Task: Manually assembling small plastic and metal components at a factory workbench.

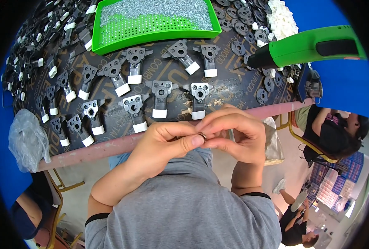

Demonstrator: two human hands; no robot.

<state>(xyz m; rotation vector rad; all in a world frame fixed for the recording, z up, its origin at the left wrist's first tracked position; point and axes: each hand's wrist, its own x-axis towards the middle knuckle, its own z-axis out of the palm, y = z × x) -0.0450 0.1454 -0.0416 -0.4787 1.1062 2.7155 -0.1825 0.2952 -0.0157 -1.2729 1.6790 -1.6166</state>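
My left hand (159,143) and my right hand (242,135) meet in front of my chest, at the table's near edge. Both are closed, thumbs and fingertips pinched together. A small dark, ring-like thing (202,136) shows between the fingertips; my fingers hide most of it, so its kind cannot be made out. Just beyond the hands lies a black plastic bracket (198,106) with a round hub and a white end. Similar brackets, including a nearby one (160,103), lie in loose rows to the left, white ends mostly toward me.
A green perforated tray (96,41) of screws (151,10) stands at the back. From the right, a green power screwdriver (292,47) reaches over black discs (238,47). White parts (282,20) are piled behind. A clear plastic bag (26,139) hangs at the left edge. Other people sit nearby.
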